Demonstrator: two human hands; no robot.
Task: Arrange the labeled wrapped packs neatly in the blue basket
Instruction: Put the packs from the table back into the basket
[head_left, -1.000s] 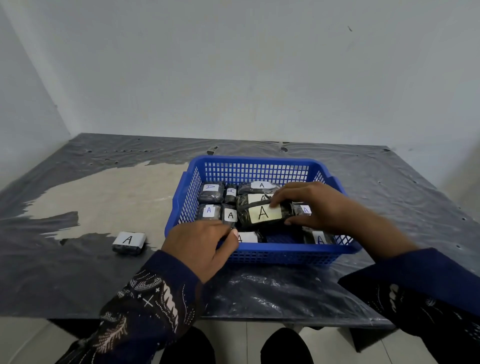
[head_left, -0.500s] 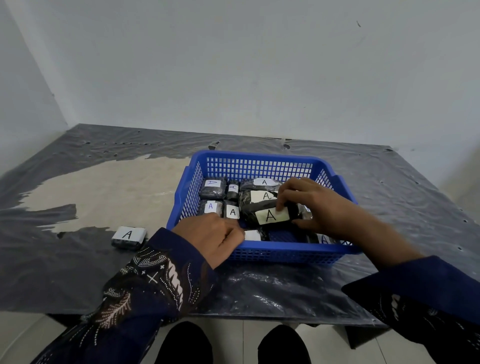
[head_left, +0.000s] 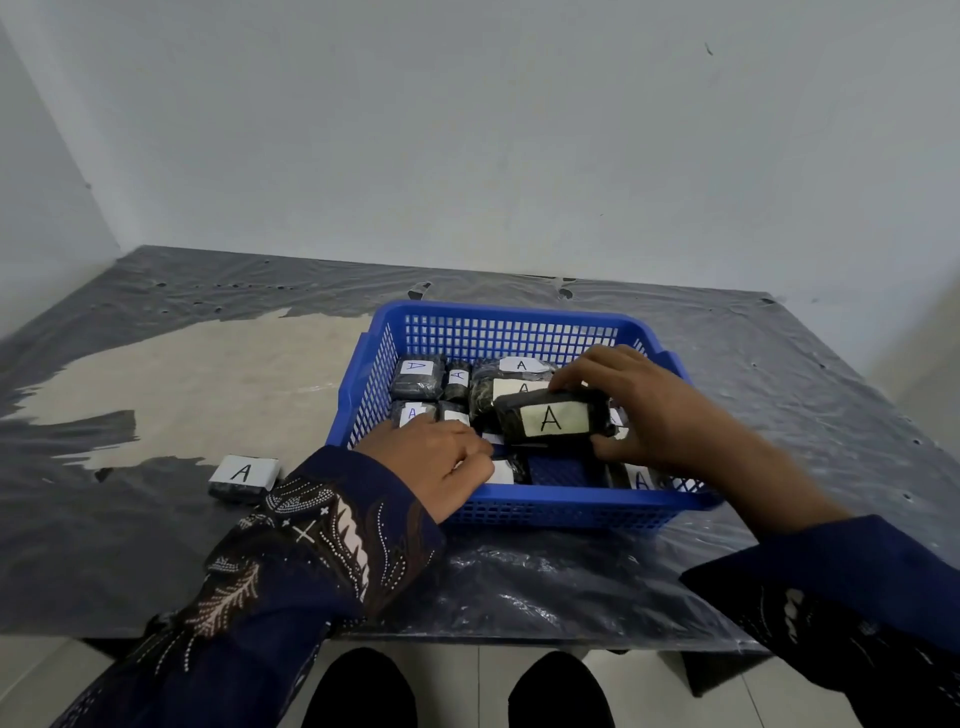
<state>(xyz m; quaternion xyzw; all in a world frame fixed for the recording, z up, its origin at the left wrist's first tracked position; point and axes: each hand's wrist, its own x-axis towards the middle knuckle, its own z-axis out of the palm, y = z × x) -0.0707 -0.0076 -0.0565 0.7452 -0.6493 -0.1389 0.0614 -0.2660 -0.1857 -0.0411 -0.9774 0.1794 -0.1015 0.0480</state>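
Basket (head_left: 519, 313), blue mesh, on plastic-covered table (head_left: 156, 545), holding rows of black wrapped packs (head_left: 415, 379) labelled A. Right hand (head_left: 644, 410) pinching one large pack (head_left: 550, 420) between fingers and thumb, label up, just above those in the middle. Left hand (head_left: 431, 467) curled over near rim; unclear whether gripping anything. Loose pack (head_left: 243, 475), also labelled A, on table, left of basket.

There is one blue basket (head_left: 519, 512). Inside it about ten wrapped packs (head_left: 415, 376) show at least partly, but the hands cover some, so the exact count is unsure. That count includes one held pack (head_left: 550, 418), gripped by the right hand (head_left: 654, 410). One loose pack (head_left: 243, 475) lies on the worktop (head_left: 208, 374) at the basket's 8 o'clock. There are two hands, counting the left hand (head_left: 436, 462).
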